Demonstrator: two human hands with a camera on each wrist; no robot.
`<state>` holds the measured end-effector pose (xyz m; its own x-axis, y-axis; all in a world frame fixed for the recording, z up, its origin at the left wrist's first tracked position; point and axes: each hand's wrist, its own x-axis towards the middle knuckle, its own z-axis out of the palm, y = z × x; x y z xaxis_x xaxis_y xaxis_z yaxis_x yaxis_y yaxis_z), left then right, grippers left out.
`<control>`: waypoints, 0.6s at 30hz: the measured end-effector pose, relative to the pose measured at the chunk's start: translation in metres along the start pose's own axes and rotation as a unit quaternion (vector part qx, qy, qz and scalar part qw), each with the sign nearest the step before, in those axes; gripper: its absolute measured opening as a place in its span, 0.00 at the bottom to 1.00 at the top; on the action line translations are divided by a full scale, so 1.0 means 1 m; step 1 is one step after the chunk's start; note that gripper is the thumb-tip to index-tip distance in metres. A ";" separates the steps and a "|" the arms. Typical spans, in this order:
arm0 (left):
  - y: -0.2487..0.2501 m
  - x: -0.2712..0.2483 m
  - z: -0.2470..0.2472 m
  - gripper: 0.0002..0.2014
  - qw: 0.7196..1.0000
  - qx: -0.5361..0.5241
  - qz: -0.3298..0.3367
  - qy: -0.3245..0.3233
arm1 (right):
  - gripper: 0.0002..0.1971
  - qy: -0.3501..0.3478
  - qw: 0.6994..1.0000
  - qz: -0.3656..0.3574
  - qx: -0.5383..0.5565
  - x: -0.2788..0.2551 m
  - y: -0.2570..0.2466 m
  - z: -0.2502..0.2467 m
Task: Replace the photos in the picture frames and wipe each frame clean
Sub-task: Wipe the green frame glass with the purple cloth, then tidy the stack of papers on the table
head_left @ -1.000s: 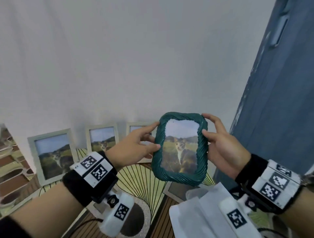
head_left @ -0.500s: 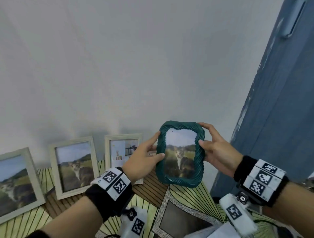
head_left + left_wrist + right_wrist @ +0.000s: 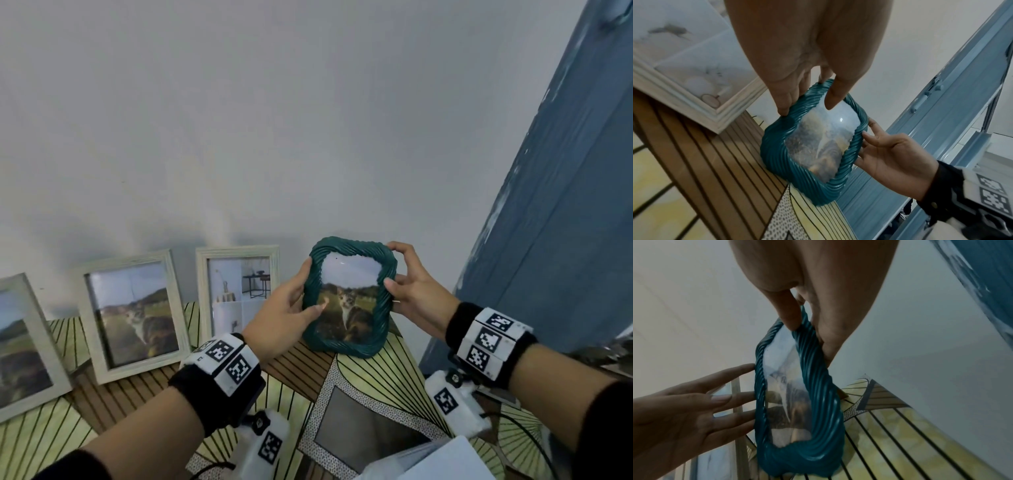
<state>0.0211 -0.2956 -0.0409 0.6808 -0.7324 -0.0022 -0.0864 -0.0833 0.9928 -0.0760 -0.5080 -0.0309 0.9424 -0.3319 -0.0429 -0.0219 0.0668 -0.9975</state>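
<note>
Teal rope-twist frame (image 3: 351,298) standing upright on its short bottom edge at the far right corner of the desk (image 3: 376,373), long axis vertical, cat photo facing the camera, just right of the pale wooden frame (image 3: 238,291) with the room interior picture. Held from both sides: left hand (image 3: 284,317) with thumb laid across the front and fingers (image 3: 740,395) reaching straight round behind the left edge; right hand (image 3: 416,291) pinching the right rim between thumb and fingers.

Head view only: two more pale frames (image 3: 132,310) leaning on the wall further left, both with cat photos, plus a speckled frame (image 3: 363,428) lying flat on the near side of the desk and some white sheets (image 3: 455,459) at the near edge. Left wrist view only: blue door (image 3: 953,100) with a latch, off to the right. Right wrist view only: left fingers spread slightly, straight, touching the frame's side.

No readable writing anywhere, just black-and-white square code tags on the wristbands (image 3: 229,363).
</note>
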 end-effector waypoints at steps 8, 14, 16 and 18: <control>0.009 -0.007 0.000 0.39 1.000 0.024 -0.012 -0.014 | 0.22 0.010 0.993 0.046 -0.109 -0.011 -0.007 0.009; 0.027 -0.021 -0.002 0.33 0.996 0.081 0.005 -0.035 | 0.36 0.005 0.973 0.089 -0.215 -0.030 -0.027 0.010; 0.036 -0.029 -0.003 0.29 0.994 0.102 0.008 -0.037 | 0.38 0.016 0.969 0.096 -0.225 -0.038 -0.035 0.010; 0.047 -0.041 -0.003 0.26 0.991 0.129 0.015 -0.033 | 0.37 0.025 0.965 0.101 -0.240 -0.048 -0.044 0.012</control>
<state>-0.0084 -0.2677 0.0061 0.6277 -0.7784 0.0100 -0.2948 -0.2257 0.9285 -0.1167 -0.4838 0.0162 0.8859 -0.4034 -0.2291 -0.3662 -0.3049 -0.8792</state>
